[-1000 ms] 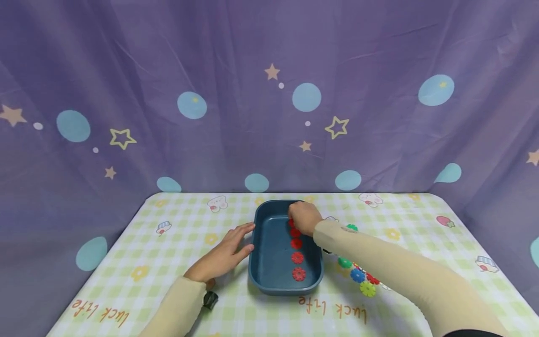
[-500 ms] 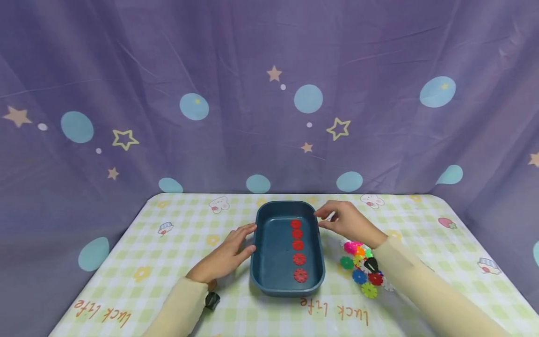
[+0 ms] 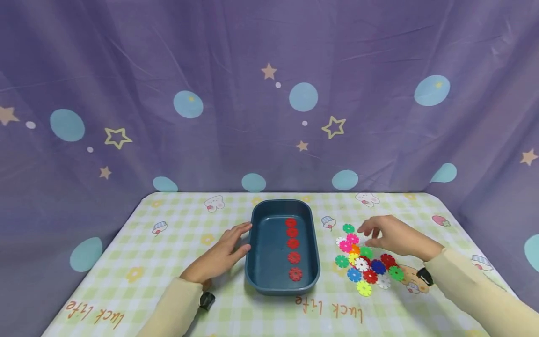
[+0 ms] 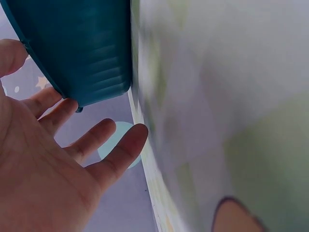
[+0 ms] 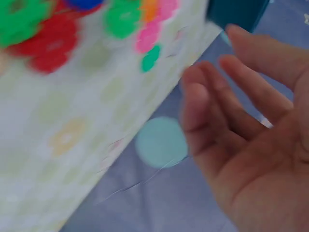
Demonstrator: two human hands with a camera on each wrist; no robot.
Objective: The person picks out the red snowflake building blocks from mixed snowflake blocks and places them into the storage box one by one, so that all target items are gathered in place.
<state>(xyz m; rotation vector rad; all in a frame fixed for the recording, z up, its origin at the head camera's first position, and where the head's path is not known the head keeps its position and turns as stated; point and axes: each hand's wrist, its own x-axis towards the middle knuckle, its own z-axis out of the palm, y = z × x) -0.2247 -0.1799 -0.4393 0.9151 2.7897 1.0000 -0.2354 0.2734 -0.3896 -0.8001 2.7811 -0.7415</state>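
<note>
My left hand (image 3: 221, 255) rests its fingertips and thumb against the left side of a dark blue tray (image 3: 265, 290); in the left wrist view its fingers (image 4: 104, 133) are spread beside the tray wall (image 4: 96, 58). Along the tray's right half, red flower-shaped discs (image 3: 294, 257) lie in a column. My right hand (image 3: 397, 236) hovers over the back right of a loose pile of coloured notched discs (image 3: 361, 264). Its fingers bend loosely with nothing between them, as the right wrist view of the hand (image 5: 246, 111) also shows.
The table wears a green-and-white checked cloth (image 3: 181, 243) with printed figures. A purple curtain (image 3: 231, 145) hangs right behind its far edge. The pile holds green, pink, blue, white, yellow and red discs, some overlapping.
My right hand has left the far end of the red column, come out of the tray and moved right over the disc pile. The left hand stays at the tray's side.
</note>
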